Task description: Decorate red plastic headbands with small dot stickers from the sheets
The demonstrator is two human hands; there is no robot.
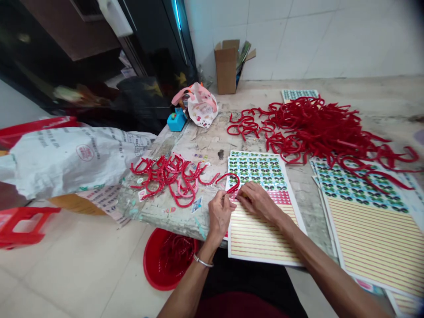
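Note:
Over the sheet of stickers [265,234], my left hand [220,213] is closed on the end of a red curved strip [232,176], whose bend reaches up past the fingers. Close beside it, my right hand [256,198] has its fingertips pinched together at the sheet's pink row. Whatever those right fingertips hold is too small and hidden to make out. The sheet has printed green and blue stickers at its top and bare yellow lined backing below. To the left lies a loose heap of red curved strips with small stickers [172,174].
A large pile of red strips [318,126] covers the back right. More sticker sheets [374,238] lie at the right. A patterned bag [200,106], a blue box [176,121] and a cardboard carton [226,68] stand behind. Below the table edge is a red basket [150,265] holding strips.

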